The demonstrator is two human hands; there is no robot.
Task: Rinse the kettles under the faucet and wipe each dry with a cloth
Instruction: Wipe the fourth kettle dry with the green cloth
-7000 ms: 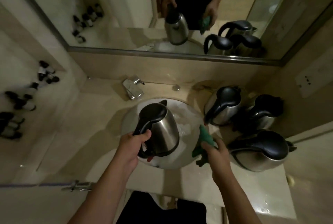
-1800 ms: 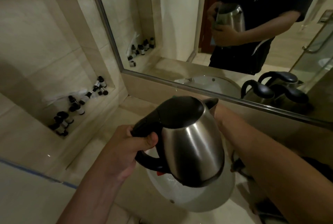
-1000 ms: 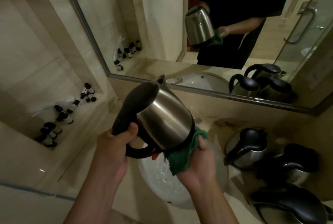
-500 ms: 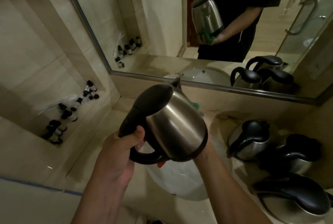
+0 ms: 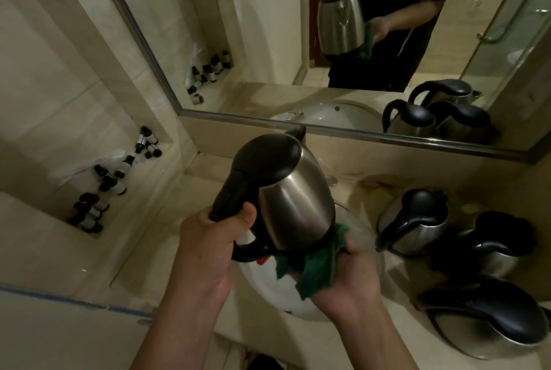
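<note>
Steel kettle (image 5: 293, 205) gripped by left hand (image 5: 208, 246), right hand (image 5: 347, 272) clutching green cloth (image 5: 316, 265) — kettle's base hidden.

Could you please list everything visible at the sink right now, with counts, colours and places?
held kettle: one, steel with black lid and handle, tilted above the basin
cloth: one, green, pressed under the held kettle's base
other kettles: three, steel and black, on the counter right of the basin
basin: one, white, set in the counter below the held kettle
small bottles: a dozen or so, black-capped, in the wall niche at left
mirror: one, metal-framed, behind the counter
left hand: grips the held kettle's handle
right hand: holds the cloth against the held kettle
</note>
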